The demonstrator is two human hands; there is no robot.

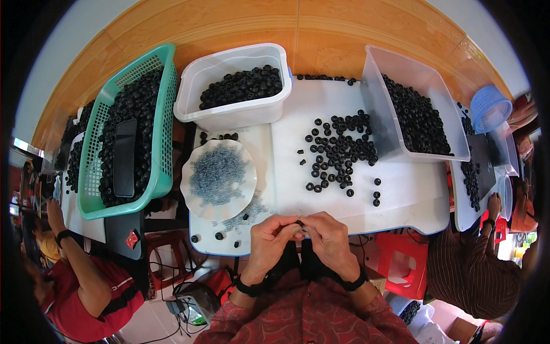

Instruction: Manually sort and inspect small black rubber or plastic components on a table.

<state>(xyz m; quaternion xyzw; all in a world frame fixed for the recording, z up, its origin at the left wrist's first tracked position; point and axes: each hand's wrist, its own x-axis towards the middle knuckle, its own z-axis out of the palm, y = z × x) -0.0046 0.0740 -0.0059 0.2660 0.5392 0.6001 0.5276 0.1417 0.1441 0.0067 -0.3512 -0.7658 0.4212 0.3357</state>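
My left hand (272,239) and my right hand (331,242) meet at the table's near edge, fingertips pinched together. Between them is a small black part (299,222), mostly hidden by the fingers; its exact kind cannot be made out. Just beyond lies a loose spread of black ring-shaped parts (344,143) on the white table (292,178). A scalloped white plate (247,198) to the left holds many tiny translucent grey-blue pieces (217,175), and more of these are scattered beside it. A few black parts (219,235) lie near the front left edge.
Behind stand a white tub (229,117) and a clear bin (424,150), both with black parts. A green basket (166,132) at left holds more, with a dark phone-like slab (124,157) on top. Red stools (401,261) stand below. People (97,286) sit on both sides.
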